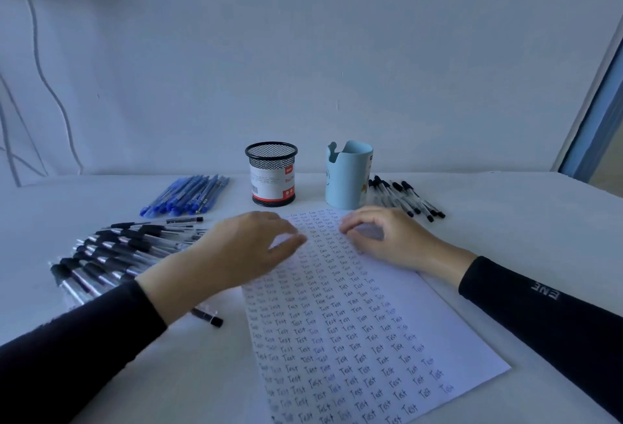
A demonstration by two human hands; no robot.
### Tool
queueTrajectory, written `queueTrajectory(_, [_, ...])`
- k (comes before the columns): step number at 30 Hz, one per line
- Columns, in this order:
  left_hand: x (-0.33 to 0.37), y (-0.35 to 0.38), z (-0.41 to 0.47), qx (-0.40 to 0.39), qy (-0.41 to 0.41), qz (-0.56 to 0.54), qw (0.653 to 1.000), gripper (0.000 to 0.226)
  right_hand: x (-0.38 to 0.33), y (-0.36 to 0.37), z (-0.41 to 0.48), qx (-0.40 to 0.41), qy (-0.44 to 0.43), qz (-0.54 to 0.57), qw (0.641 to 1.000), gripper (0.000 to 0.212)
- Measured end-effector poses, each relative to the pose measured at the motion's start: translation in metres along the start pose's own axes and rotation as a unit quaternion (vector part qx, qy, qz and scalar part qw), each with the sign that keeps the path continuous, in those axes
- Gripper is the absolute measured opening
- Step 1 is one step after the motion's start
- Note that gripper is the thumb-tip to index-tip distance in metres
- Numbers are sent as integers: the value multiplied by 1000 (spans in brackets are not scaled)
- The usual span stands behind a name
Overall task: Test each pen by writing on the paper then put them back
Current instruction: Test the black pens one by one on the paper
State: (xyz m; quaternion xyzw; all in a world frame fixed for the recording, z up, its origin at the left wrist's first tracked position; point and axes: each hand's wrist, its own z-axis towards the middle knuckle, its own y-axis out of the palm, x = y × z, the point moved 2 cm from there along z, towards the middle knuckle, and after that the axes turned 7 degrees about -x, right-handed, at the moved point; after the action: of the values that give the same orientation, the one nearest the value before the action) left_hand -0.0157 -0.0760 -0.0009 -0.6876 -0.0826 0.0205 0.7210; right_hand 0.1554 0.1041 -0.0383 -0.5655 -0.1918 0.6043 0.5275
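**Pen test: both hands over the far end of the sheet, no pen in either**

Edges and room: the paper (354, 322) lies askew on the white table (526, 241). Its far end reaches the foot of the light blue cup (347, 176), and its near right corner points toward the right forearm. Bare tabletop lies right of the sheet and at the near left. The table's far edge meets the wall just behind the cups.

Writing: the sheet is filled with rows of the word "Test", most in dark ink and some in blue. The black mesh cup (271, 174) wears a white label with a red band and a barcode; its print is too small to read. The right sleeve (546, 294) shows the letters "ENE", inverted.

Pens: a blue bundle (188, 196) lies left of the mesh cup. A large heap of black-grip pens (118, 255) lies at far left, partly under the left forearm. A smaller black-capped group (404, 199) lies right of the blue cup. One loose pen (209, 317) lies by the left wrist.

Hands: the left hand (242, 251) is blurred, fingers spread and relaxed, holding nothing. The right hand (387, 238) has its fingers bent with the tips on the paper, and it grasps nothing.
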Motion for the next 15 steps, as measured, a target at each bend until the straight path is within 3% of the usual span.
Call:
queueTrajectory(6, [-93, -22, 4, 92, -104, 11, 990, 19, -1, 0, -1, -13, 6, 2, 1000, 18])
queueTrajectory(11, [-135, -24, 0, 56, -122, 7, 991, 6, -4, 1, -2, -24, -1, 7, 1000, 18])
queueTrajectory(15, [-139, -20, 4, 25, -133, 14, 991, 11, -4, 2, -1, -19, -4, 7, 1000, 18])
